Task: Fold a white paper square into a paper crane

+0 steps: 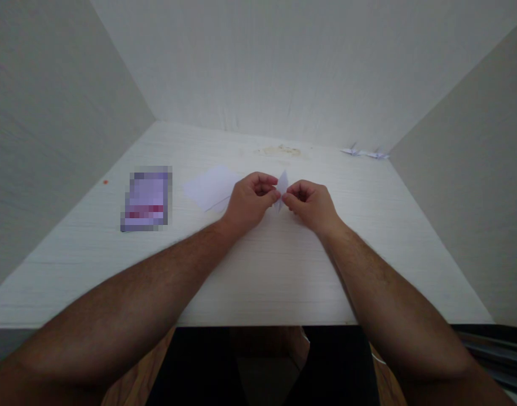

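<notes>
A small folded white paper (283, 181) stands upright between my two hands, near the middle of the table. My left hand (255, 197) pinches it from the left with thumb and fingers. From the right, my right hand (308, 202) holds its edge between thumb and forefinger. The lower part of the folded paper is partly covered by my fingertips. White paper sheets (211, 185) lie flat just left of my left hand, which hides their right end.
A blurred purple-white rectangular item (146, 197) lies on the white table (258, 270) at left. Two folded paper figures (352, 150) (376, 155) rest at the back right by the wall. Walls enclose the back and sides. A small orange spot (105, 182) is far left.
</notes>
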The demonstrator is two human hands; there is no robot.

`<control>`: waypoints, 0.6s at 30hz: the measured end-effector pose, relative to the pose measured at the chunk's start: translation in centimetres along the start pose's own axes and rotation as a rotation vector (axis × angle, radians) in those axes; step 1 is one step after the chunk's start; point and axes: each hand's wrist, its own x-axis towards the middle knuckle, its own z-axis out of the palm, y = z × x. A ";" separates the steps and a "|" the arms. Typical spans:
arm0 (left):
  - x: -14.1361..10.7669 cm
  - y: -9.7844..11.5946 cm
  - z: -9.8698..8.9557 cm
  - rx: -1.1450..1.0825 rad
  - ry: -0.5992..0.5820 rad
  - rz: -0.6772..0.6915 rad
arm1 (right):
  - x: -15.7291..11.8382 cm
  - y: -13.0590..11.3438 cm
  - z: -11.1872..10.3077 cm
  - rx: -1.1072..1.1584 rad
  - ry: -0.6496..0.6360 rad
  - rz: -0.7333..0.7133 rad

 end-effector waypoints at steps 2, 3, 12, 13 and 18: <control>0.0 0.1 0.0 -0.017 0.004 -0.024 | 0.0 0.1 0.0 0.010 -0.024 -0.011; 0.0 0.1 0.0 -0.023 0.003 -0.030 | 0.0 0.1 0.0 0.016 -0.031 -0.012; 0.2 -0.5 -0.2 -0.114 -0.074 -0.045 | -0.2 -0.5 -0.2 0.079 -0.059 0.033; 0.2 -0.5 -0.2 -0.119 -0.080 -0.047 | -0.2 -0.5 -0.3 0.074 -0.059 0.034; 0.1 -0.3 -0.1 -0.093 -0.072 -0.055 | -0.3 -0.5 -0.2 -0.007 -0.045 0.009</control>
